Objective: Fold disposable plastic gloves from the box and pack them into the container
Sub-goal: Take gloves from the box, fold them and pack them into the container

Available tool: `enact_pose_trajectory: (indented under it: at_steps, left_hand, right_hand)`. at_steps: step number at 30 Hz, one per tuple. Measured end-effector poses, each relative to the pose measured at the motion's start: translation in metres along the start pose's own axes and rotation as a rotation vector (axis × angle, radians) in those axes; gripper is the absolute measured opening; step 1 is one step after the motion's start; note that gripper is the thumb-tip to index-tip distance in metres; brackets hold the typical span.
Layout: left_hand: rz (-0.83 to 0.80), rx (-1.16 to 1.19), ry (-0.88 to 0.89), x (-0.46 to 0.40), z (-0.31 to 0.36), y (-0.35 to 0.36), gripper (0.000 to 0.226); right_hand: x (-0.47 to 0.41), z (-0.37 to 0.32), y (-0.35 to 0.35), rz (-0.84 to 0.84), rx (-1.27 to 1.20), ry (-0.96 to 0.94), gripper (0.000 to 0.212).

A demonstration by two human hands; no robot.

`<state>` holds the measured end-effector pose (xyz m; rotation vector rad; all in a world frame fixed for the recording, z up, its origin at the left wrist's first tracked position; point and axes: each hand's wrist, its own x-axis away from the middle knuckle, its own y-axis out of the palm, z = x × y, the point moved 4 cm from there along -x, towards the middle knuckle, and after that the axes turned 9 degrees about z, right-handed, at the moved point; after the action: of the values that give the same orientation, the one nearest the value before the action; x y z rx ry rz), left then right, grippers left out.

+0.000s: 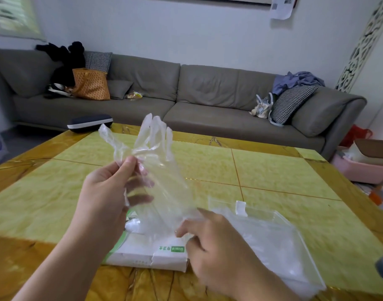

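left hand grip: thumb and fingers pinch the clear plastic glove near its palm | right hand grip: fingertips pinch the glove's cuff end | glove: held up over the table, fingers pointing away | box: on the table beneath the hands | clear container: just right of the box

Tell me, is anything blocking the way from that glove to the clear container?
Nothing visible does. The plastic glove is held in the air by the left hand and right hand, and the clear container lies open-topped just to the right, beside the glove box.
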<state>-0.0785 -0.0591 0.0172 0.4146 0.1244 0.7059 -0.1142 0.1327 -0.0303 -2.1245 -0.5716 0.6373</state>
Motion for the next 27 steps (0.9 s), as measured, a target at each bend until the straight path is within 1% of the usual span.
enact_pose_trajectory:
  at_steps: [1, 3, 4, 5, 8, 9, 10, 12, 14, 15, 17, 19, 21, 22, 24, 25, 26, 27]
  left_hand:
    - [-0.005, 0.011, -0.017, 0.001, -0.001, 0.001, 0.022]
    - [-0.019, 0.000, -0.039, 0.004, -0.005, 0.005, 0.023]
    - [-0.028, -0.017, -0.042, 0.006, -0.008, 0.007, 0.024]
    - [-0.039, -0.039, -0.044, 0.008, -0.010, 0.010, 0.025]
    - [-0.074, -0.117, -0.043, 0.017, -0.017, 0.020, 0.028]
    - [-0.086, -0.138, -0.038, 0.021, -0.020, 0.024, 0.028]
    - [-0.094, -0.157, -0.033, 0.023, -0.021, 0.027, 0.027]
    - [-0.121, -0.189, -0.024, 0.030, -0.026, 0.032, 0.025]
    - [-0.154, -0.220, 0.000, 0.034, -0.028, 0.035, 0.025]
    - [-0.172, -0.229, 0.004, 0.034, -0.029, 0.036, 0.024]
    - [-0.213, -0.225, -0.020, 0.034, -0.030, 0.036, 0.021]
    - [-0.258, -0.220, -0.061, 0.034, -0.029, 0.037, 0.018]
    - [-0.340, -0.230, -0.118, 0.035, -0.028, 0.037, 0.012]
    - [-0.409, -0.265, -0.152, 0.037, -0.029, 0.039, 0.017]
    - [-0.555, -0.465, -0.184, 0.044, -0.032, 0.042, 0.028]
    - [-0.603, -0.566, -0.185, 0.048, -0.033, 0.044, 0.031]
    - [-0.636, -0.610, -0.204, 0.049, -0.034, 0.045, 0.036]
    - [-0.647, -0.606, -0.253, 0.051, -0.036, 0.046, 0.045]
  right_hand:
    - [0.001, 0.000, -0.008, 0.097, -0.117, 0.019, 0.038]
    - [0.004, -0.001, -0.027, 0.286, -0.386, 0.034, 0.032]
    - [0.006, -0.002, -0.034, 0.319, -0.553, 0.062, 0.029]
    - [0.007, -0.003, -0.039, 0.319, -0.714, 0.106, 0.032]
    - [0.005, 0.002, -0.042, 0.171, -1.112, 0.327, 0.065]
    - [0.005, 0.003, -0.045, 0.124, -1.188, 0.383, 0.070]
    - [0.005, 0.003, -0.049, 0.078, -1.203, 0.409, 0.068]
    - [0.006, 0.006, -0.053, 0.067, -1.080, 0.415, 0.046]
    - [0.006, 0.013, -0.058, 0.177, -0.942, 0.386, 0.017]
    - [0.006, 0.017, -0.061, 0.249, -0.908, 0.387, 0.010]
    - [0.007, 0.028, -0.066, 0.365, -0.908, 0.422, 0.013]
    - [0.009, 0.039, -0.077, 0.442, -0.934, 0.458, 0.011]
    - [0.009, 0.047, -0.084, 0.451, -0.909, 0.458, 0.011]
    - [0.009, 0.052, -0.086, 0.452, -0.878, 0.462, 0.010]
    - [0.011, 0.061, -0.090, 0.444, -0.795, 0.470, 0.009]
    - [0.013, 0.064, -0.093, 0.442, -0.758, 0.467, 0.009]
    - [0.013, 0.066, -0.095, 0.437, -0.712, 0.450, 0.010]
    - [0.015, 0.068, -0.098, 0.436, -0.654, 0.429, 0.010]
